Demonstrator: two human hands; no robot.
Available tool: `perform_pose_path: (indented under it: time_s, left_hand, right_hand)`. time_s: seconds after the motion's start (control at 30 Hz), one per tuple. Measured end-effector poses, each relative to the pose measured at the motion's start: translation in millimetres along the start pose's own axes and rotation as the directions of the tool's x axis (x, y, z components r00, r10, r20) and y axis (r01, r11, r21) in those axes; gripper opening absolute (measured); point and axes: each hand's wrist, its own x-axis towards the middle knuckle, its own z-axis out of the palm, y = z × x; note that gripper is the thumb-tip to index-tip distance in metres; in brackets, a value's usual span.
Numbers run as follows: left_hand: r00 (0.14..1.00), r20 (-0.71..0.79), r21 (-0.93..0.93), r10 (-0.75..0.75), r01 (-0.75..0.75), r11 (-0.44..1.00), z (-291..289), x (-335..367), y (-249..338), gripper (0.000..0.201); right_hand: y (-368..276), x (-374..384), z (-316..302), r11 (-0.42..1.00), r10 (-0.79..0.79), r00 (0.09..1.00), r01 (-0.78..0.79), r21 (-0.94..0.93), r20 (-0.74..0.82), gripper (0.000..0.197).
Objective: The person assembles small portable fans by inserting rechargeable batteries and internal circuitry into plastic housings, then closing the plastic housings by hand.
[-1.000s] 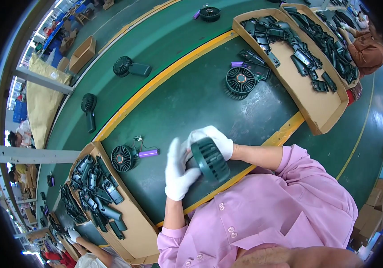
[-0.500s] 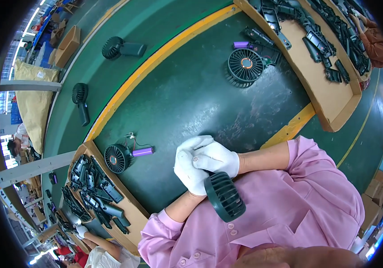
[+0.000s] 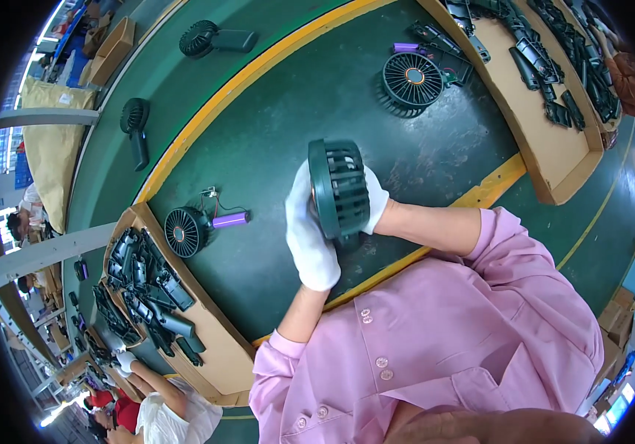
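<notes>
A dark green handheld fan (image 3: 341, 189) is raised over the table, its round slatted head turned sideways. My left hand (image 3: 307, 233), in a white glove, wraps round the fan from its left side. My right hand (image 3: 375, 200), gloved too, holds it from the right; its fingers are mostly hidden behind the fan head. The handle is largely out of sight. To the left on the table lies a fan head (image 3: 184, 231) wired to a purple battery (image 3: 230, 220). Farther right rests another fan head (image 3: 412, 77) beside a purple battery (image 3: 408, 48) and black handle parts.
Cardboard trays of black plastic parts stand at the left (image 3: 217, 370) and right (image 3: 554, 159). Past the yellow line (image 3: 206, 111), two finished-looking fans (image 3: 136, 132) (image 3: 217, 39) lie on a green belt. Co-workers sit at lower left (image 3: 173, 407) and upper right (image 3: 632, 81).
Both hands have lifted the fan up and away from my body. Its head has swung from below my hands to above them, and my hands have parted from their tight clasp.
</notes>
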Motion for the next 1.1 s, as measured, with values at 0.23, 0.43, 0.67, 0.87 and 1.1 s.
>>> perform_pose_path:
  time_s: [0.23, 0.43, 0.67, 0.87, 1.1]
  left_hand:
    - [0.976, 0.2, 0.553, 0.092, -0.19, 0.811, -8, 5, 16, 0.045]
    - [0.963, 0.258, -0.142, -0.08, 0.119, 0.983, -14, 46, 36, 0.046]
    - [0.871, 0.488, -0.134, -0.057, 0.139, 0.981, -16, 69, 36, 0.055]
    - [0.911, 0.406, 0.249, -0.074, -0.032, 0.968, -30, 60, 20, 0.039]
    - [0.897, 0.407, 0.253, -0.169, 0.067, 0.965, -29, 66, 23, 0.036]
  right_hand:
    - [-19, 16, 16, 0.991, 0.129, 0.954, -0.112, 0.075, -0.27, 0.025]
    - [-33, 6, 0, 0.934, 0.331, 0.931, -0.347, 0.083, 0.156, 0.035]
    - [-62, 28, -7, 0.855, 0.486, 0.86, -0.505, 0.115, 0.156, 0.028]
    - [-52, 132, -84, 0.821, 0.441, 0.885, -0.333, 0.463, -0.146, 0.034]
    - [-40, 274, -185, 0.738, 0.255, 0.741, -0.564, -0.37, -0.622, 0.055]
